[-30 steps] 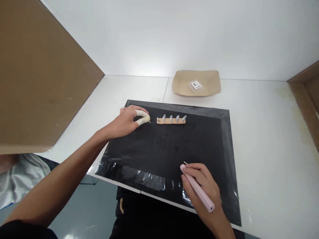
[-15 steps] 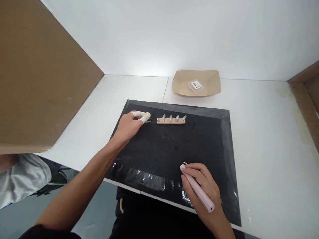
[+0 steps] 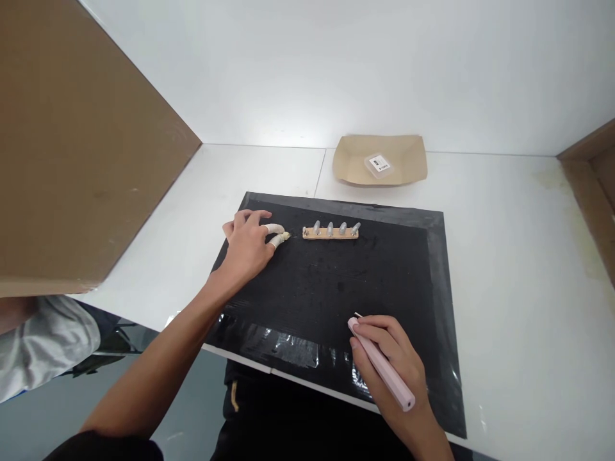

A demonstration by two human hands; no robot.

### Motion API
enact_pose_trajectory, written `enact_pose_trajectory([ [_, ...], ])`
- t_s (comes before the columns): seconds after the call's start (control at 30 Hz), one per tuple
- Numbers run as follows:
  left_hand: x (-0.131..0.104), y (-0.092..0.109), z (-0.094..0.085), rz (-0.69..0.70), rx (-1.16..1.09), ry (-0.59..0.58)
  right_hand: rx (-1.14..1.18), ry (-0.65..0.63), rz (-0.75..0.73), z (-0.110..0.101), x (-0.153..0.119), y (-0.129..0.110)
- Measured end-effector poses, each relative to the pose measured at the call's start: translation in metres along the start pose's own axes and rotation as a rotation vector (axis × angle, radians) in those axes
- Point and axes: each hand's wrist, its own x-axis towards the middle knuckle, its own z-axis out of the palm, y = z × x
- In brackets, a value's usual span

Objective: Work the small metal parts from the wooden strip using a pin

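My left hand (image 3: 250,246), with pale covers on its thumb and index finger, pinches at the black mat (image 3: 307,282); whatever lies between those fingertips is too small to make out. Just right of the fingertips, a small wooden strip (image 3: 330,234) rests on the mat, bearing several grey, rounded pieces along its length. Near the mat's front right, my right hand (image 3: 396,365) is closed around a pink pen-like tool (image 3: 384,368), whose thin tip points up and left.
Behind the mat, a brown paper tray (image 3: 403,160) holds a small clear labelled box (image 3: 379,166). A large brown board (image 3: 86,153) stands at the left. Another person's grey sleeve (image 3: 57,339) shows at the lower left.
My left hand has dropped lower, its covered fingertips now down at the mat where a small thin piece lay, and its other fingers have spread. My right hand has hardly moved.
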Motion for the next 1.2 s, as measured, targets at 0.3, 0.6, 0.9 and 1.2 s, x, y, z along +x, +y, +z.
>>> enact_pose_trajectory([
  [0.3, 0.003, -0.002, 0.004, 0.049, 0.014, 0.003, -0.012, 0.011, 0.01, 0.001, 0.0, 0.0],
  [0.6, 0.006, 0.002, 0.002, 0.049, -0.02, -0.018, -0.023, 0.007, 0.008, -0.001, 0.0, -0.001],
  [0.9, -0.004, 0.002, 0.01, 0.07, -0.038, 0.1, -0.043, 0.007, -0.019, 0.0, 0.001, 0.0],
  [1.2, -0.008, 0.021, 0.001, 0.085, -0.106, 0.337, -0.04, 0.002, -0.011, 0.001, 0.001, 0.001],
])
